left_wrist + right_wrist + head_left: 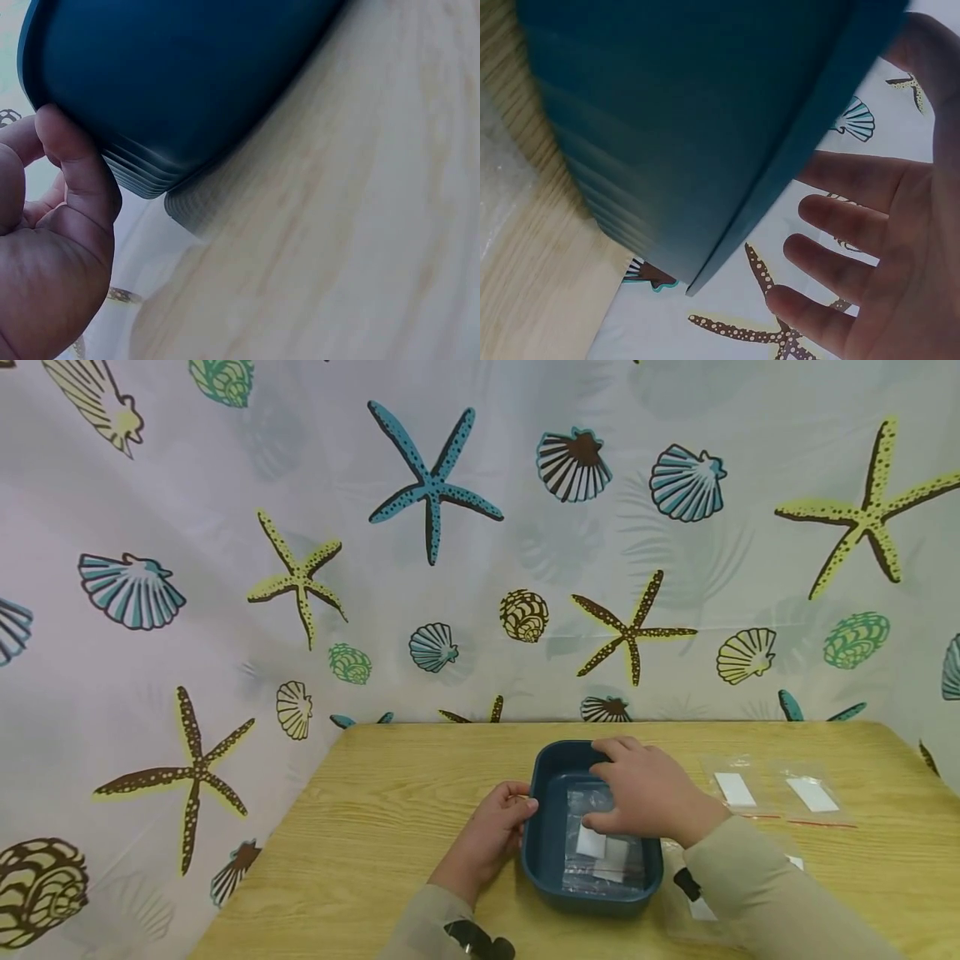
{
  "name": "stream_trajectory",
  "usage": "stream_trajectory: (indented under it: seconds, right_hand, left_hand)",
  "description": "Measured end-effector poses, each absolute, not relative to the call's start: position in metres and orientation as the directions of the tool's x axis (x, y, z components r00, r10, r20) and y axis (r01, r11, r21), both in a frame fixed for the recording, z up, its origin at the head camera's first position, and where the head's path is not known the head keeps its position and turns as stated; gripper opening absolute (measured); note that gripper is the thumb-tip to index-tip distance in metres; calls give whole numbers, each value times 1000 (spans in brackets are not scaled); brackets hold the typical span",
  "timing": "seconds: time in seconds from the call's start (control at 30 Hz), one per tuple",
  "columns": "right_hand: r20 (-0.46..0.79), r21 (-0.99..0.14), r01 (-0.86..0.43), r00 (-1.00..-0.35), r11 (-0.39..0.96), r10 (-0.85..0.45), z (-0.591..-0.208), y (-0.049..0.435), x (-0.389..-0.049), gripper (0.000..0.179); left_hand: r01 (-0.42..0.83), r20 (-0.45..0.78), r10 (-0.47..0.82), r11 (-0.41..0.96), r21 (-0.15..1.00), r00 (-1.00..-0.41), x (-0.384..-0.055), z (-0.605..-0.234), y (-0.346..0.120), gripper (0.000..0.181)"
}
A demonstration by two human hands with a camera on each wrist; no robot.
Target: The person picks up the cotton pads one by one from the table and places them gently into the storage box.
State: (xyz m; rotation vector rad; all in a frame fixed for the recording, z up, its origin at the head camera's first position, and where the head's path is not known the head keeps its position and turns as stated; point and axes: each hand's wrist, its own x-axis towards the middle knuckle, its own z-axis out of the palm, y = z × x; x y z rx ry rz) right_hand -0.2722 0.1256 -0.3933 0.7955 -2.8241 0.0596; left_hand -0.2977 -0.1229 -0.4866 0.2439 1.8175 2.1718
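A dark blue plastic bin point(551, 893) stands on the table, with clear zip bags point(600, 852) holding white cards lying on its floor. My left hand point(491, 835) holds the bin's left side, thumb at the rim; in the left wrist view that hand point(60, 217) has its fingers bent beside the wall. Over the bin's right part hovers my right hand point(648, 785), fingers spread and holding nothing visible. From the right wrist, the hand's point(885, 247) fingers reach apart past the bin's rim point(780, 161); whether the thumb or forefinger touches it is hidden.
Right of the bin, two clear bags with white cards, one nearer point(735, 789) and one farther right point(813, 793), lie on the wooden table point(360, 827). More bags point(701, 910) lie partly under my right forearm. A curtain point(480, 685) printed with shells and starfish hangs behind.
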Motion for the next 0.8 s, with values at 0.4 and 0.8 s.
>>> stream_trajectory:
  seconds: [0.4,0.8]
  right_hand:
    - [209,-40,-519,-840,854,-501,-393,140,-274,65]
    - [257,-124,-513,-843,849,-472,-405,172,-270,69]
  left_hand:
    - [-118,-63,329,-149,982,-942,-297,-486,-123,37]
    - [-118,-63,335,-147,982,-940,-296,-486,-123,38]
